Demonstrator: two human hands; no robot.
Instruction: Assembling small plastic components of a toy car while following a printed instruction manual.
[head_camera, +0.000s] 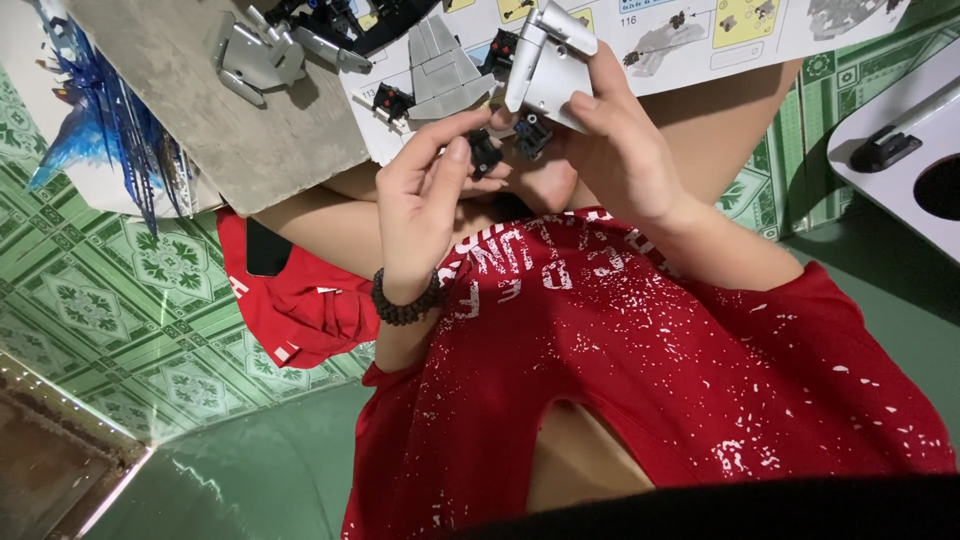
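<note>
— While the head camera looks down past a red shirt (680, 370), what do the hands have?

— The left hand (425, 205), with a dark bead bracelet (405, 300) at its wrist, pinches a small black brick piece (485, 152) between thumb and fingertips, closed on it. The right hand (610, 150) is clamped around a grey winged model part (545, 65), which stands tilted with black bits at its lower end.

— Are the two touching?

— The black piece sits just beside the lower end of the grey part; whether they meet, I cannot tell (fingers hide the joint). Both are held in the air above the person's lap, near the lower edge of the instruction sheet.

— What lies around?

— An instruction sheet (760, 30) with small build diagrams spreads along the top. On its left part rests a grey wing-shaped plate (440, 70) with small black pieces beside it. Left of that is a grey slab (230, 130), carrying another grey assembly (255, 55) near its upper edge. A blue translucent spiky model (95, 120) stands at the slab's left side. The floor has green patterned tiles (130, 290), and a white object with a black handle (895, 140) sits at the right edge.
</note>
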